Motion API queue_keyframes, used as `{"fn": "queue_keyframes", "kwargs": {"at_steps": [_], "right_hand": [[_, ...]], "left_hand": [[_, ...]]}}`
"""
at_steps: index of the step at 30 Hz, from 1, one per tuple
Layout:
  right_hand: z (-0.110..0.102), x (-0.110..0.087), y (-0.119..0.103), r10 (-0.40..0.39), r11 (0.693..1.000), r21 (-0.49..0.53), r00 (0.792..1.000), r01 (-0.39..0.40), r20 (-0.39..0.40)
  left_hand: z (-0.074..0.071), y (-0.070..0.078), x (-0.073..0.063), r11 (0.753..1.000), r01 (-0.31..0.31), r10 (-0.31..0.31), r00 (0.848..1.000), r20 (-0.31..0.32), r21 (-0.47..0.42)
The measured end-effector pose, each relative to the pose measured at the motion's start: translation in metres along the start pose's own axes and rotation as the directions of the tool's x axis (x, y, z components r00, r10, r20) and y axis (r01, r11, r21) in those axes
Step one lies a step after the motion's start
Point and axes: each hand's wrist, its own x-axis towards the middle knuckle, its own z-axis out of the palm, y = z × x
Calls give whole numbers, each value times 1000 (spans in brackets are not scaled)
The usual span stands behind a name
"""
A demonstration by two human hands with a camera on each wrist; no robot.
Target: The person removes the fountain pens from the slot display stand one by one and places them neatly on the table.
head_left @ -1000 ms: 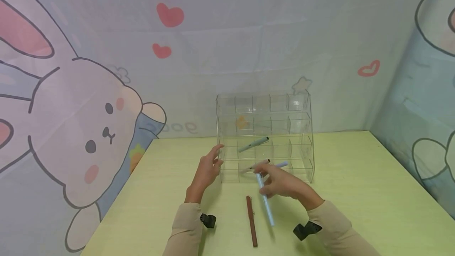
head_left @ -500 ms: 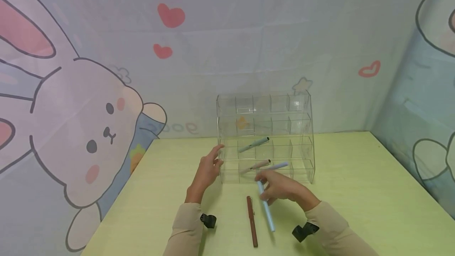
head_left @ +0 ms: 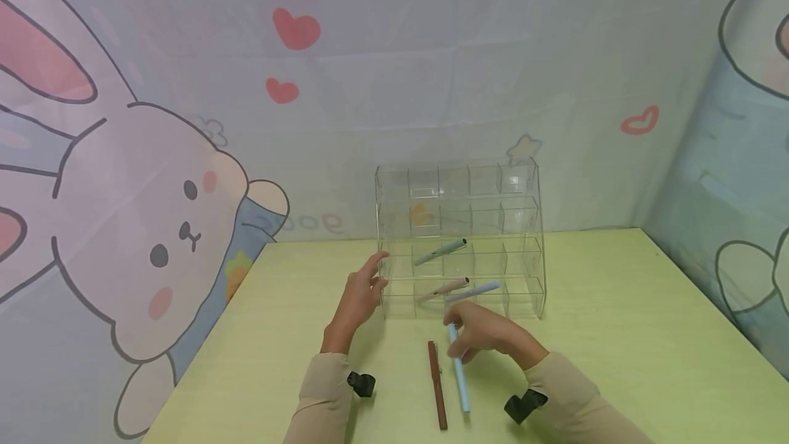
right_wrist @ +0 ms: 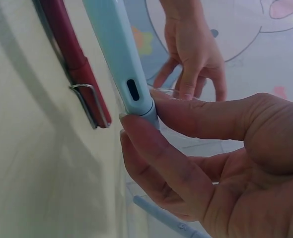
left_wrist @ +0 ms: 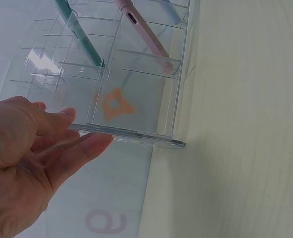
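Observation:
My right hand (head_left: pixel 483 334) pinches a light blue pen (head_left: pixel 460 386) near one end between thumb and fingers; an oval slot in its barrel shows in the right wrist view. The pen slants over the table, beside a dark red pen (head_left: pixel 437 389) with a metal clip (right_wrist: pixel 93 99). My left hand (head_left: pixel 359 297) grips the side edge of a clear tiered rack (left_wrist: pixel 174 143), thumb on one face and fingers on the other. Lying in the rack are a green pen (head_left: pixel 440 251), a pink pen (left_wrist: pixel 145 34) and a lavender-blue pen (head_left: pixel 474 291).
The yellow-green table (head_left: pixel 616 334) extends on both sides of the rack. Behind it hangs a cloth backdrop (head_left: pixel 394 101) with a cartoon rabbit and hearts. A small black camera sits at each sleeve cuff.
My right hand has drawn back toward me with the light blue pen, which now lies nearly alongside the dark red one. My left hand has stayed on the rack.

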Motion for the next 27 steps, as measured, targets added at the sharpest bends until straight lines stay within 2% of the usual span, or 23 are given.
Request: {"fn": "queue_keyframes", "kwargs": {"at_steps": [6,13,23,27], "right_hand": [[9,4,6,35,999,-12,999,-36,-33],[14,7,9,17,999,-49,999,-19,-40],[20,11,15,-41,993,-114,998,36,-38],[21,13,18,-48,979,-199,997,36,-52]], "left_hand": [[0,1,-1,1000,-11,11,1000,-3,-9],[1,-2,1,997,-69,69,997,-19,18],[0,0,0,1000,-26,26,1000,-4,-15],[0,1,-1,1000,-11,11,1000,1,-24]]}}
